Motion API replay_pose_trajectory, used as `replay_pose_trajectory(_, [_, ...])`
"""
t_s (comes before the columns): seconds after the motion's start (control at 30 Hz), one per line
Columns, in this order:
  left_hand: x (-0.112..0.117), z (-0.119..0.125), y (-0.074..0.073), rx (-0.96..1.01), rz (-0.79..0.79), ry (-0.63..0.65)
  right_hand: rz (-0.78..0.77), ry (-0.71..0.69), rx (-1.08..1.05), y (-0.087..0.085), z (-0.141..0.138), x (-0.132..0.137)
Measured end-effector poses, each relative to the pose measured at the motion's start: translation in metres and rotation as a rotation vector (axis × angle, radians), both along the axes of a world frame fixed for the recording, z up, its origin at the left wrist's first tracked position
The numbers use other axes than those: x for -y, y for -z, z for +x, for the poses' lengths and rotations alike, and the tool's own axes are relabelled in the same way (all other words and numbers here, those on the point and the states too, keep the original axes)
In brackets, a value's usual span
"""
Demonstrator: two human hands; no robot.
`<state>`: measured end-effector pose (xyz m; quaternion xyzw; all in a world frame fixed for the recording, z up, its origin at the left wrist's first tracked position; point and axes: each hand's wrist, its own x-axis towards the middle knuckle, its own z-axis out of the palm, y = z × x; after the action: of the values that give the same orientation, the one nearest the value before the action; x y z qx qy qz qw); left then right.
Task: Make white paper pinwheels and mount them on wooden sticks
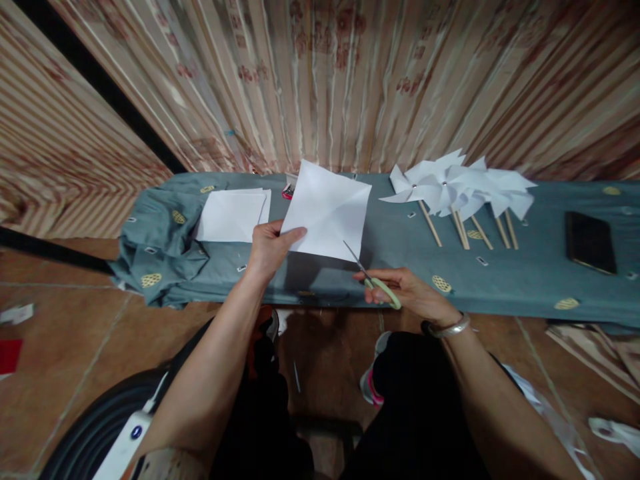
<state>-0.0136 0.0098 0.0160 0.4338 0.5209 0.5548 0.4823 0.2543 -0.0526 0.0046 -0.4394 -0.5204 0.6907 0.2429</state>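
Observation:
My left hand (273,245) pinches the lower left corner of a white square paper sheet (330,207), thumb on top, and holds it tilted above the bench. In my right hand (400,290) is a pair of scissors (383,290) with pale green handles. Their blades lie at the sheet's lower right edge, tips pointing up and left over the paper. Whether the blades are apart is hard to see. To the left lies a stack of white paper sheets (233,215). Several white paper pinwheels (450,187) on wooden sticks lie bunched to the right.
A grey-green cloth with yellow prints (530,280) covers the long narrow bench. A dark phone-like object (591,242) lies at its right. Behind hangs a pleated curtain (330,87). A small red item (288,193) sits behind the sheet. A white power strip (123,443) is at lower left.

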Motion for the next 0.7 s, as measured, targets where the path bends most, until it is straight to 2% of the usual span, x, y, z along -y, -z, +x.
replay_pose_trajectory(0.37, [-0.0008,-0.0012,0.0008,-0.02,-0.017,0.01,-0.065,0.055,0.036,-0.0038,-0.0043,0.0003])
replay_pose_trajectory(0.7, [-0.0002,-0.0002,-0.0004,-0.016,-0.012,0.018,-0.076,0.053,0.021,0.0005,-0.0033,0.0])
